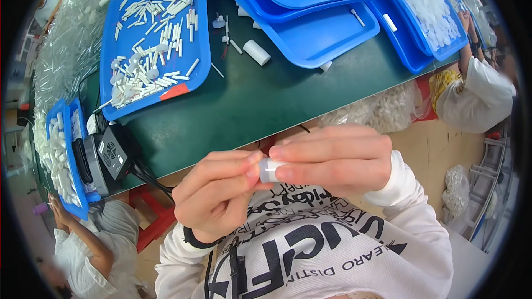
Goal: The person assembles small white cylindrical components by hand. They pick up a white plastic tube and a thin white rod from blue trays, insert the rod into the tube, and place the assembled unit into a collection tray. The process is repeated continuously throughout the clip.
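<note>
White, a small translucent plastic cap [270, 170] sits pinched between the fingertips of the left hand [219, 194] and the right hand [335, 158], held just off the green table's [249, 105] near edge.

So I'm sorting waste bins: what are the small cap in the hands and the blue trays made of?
The cap looks like translucent whitish plastic, matte. The trays look like moulded blue plastic, smooth with a slight sheen. Both are judged by look only.

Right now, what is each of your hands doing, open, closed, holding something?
Left hand: closed, fingertips pinching one end of a small white plastic piece.
Right hand: closed, pinching the other end of the same piece.
</note>
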`<action>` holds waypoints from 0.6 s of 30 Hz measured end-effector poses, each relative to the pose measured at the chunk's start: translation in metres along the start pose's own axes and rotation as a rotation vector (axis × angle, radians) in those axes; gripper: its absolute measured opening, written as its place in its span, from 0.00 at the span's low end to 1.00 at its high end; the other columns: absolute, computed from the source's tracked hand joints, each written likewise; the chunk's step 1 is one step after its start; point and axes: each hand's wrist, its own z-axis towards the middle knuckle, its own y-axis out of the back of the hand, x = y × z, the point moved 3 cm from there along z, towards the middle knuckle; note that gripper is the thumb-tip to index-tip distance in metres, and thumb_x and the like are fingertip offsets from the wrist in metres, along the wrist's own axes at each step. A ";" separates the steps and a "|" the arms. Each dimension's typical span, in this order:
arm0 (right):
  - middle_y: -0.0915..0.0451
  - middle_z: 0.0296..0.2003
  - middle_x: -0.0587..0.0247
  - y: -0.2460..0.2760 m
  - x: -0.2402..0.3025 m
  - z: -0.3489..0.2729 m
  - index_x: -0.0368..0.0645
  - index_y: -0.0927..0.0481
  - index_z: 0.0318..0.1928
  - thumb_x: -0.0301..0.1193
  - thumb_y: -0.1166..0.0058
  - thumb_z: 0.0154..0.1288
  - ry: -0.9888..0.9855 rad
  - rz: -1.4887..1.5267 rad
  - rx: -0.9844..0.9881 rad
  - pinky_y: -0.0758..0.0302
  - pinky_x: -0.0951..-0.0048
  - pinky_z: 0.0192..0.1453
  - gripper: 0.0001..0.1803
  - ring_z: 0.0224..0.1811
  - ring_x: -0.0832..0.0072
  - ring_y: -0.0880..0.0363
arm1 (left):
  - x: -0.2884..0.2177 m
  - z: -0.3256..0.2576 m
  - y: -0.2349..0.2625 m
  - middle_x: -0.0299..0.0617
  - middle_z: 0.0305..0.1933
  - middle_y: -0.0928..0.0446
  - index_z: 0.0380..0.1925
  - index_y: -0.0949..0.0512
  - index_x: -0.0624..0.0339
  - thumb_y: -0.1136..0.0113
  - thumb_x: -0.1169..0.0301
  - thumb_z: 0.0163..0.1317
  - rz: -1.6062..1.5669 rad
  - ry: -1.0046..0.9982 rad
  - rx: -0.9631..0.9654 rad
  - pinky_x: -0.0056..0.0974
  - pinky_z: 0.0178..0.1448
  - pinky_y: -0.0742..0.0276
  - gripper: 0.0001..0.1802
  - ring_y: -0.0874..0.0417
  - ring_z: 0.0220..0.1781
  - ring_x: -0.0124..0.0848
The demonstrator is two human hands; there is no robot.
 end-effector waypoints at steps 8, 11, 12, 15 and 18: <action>0.20 0.38 0.53 -0.003 -0.008 -0.006 0.36 0.19 0.38 0.18 0.44 0.49 -0.010 0.047 -0.048 0.20 0.74 0.35 0.13 0.34 0.66 0.19 | 0.000 0.000 -0.007 0.51 0.34 0.22 0.27 0.21 0.69 0.39 0.92 0.41 0.014 0.022 -0.035 0.34 0.35 0.18 0.12 0.17 0.34 0.40; 0.20 0.39 0.52 -0.004 -0.007 -0.010 0.37 0.19 0.39 0.17 0.41 0.47 -0.126 0.088 -0.109 0.21 0.74 0.36 0.15 0.35 0.66 0.19 | 0.001 0.014 -0.003 0.50 0.36 0.21 0.31 0.20 0.68 0.34 0.88 0.40 0.012 0.007 0.026 0.34 0.36 0.19 0.14 0.18 0.35 0.39; 0.20 0.39 0.52 -0.005 -0.007 -0.010 0.37 0.19 0.40 0.17 0.40 0.46 -0.180 0.114 -0.123 0.21 0.75 0.37 0.16 0.36 0.65 0.19 | 0.002 0.013 -0.002 0.50 0.36 0.21 0.31 0.20 0.68 0.33 0.87 0.39 0.013 0.026 0.018 0.34 0.36 0.20 0.15 0.18 0.35 0.39; 0.21 0.41 0.52 -0.006 -0.008 -0.010 0.35 0.21 0.42 0.18 0.41 0.50 -0.303 0.180 -0.158 0.21 0.76 0.39 0.15 0.38 0.68 0.19 | 0.002 0.010 -0.002 0.50 0.36 0.21 0.32 0.20 0.68 0.32 0.85 0.39 0.026 0.076 0.003 0.33 0.35 0.21 0.15 0.18 0.34 0.38; 0.21 0.41 0.54 -0.012 -0.005 -0.017 0.32 0.23 0.45 0.18 0.43 0.55 -0.681 0.498 -0.263 0.20 0.76 0.41 0.14 0.40 0.72 0.20 | 0.004 0.008 -0.004 0.49 0.36 0.21 0.32 0.20 0.67 0.32 0.84 0.40 0.063 0.084 0.014 0.32 0.33 0.22 0.15 0.18 0.34 0.37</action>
